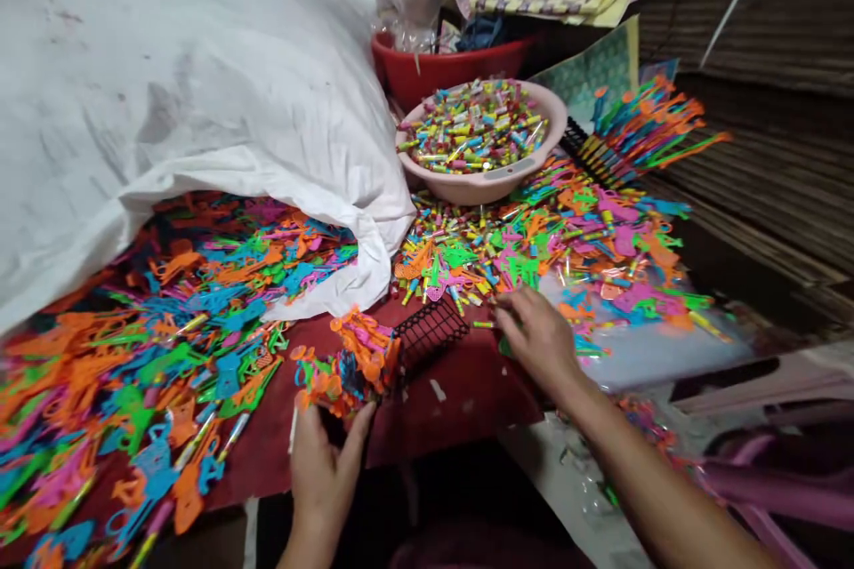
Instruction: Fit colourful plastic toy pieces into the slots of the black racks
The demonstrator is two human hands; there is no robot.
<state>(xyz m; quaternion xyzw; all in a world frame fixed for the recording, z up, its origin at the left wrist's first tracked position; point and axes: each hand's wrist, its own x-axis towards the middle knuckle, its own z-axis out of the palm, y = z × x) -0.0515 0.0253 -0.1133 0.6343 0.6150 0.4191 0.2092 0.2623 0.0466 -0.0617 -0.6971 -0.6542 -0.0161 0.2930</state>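
Observation:
My left hand curls around a bunch of small plastic figure-topped sticks, mostly orange with some blue and green. The bunch sits against the left end of a black grid rack, whose right-hand cells show bare. To the right of the rack, my right hand is closed at the fingertips, with a small yellow-green tube at them. Slight blur hides the exact grip. Loose tubes and plastic pieces lie just beyond both hands on the dark red tabletop.
A white sack spills many coloured plastic pieces at left. A pink basin full of small tubes stands behind, before a red basin. A second black rack holds filled sticks at right. A pink chair stands lower right.

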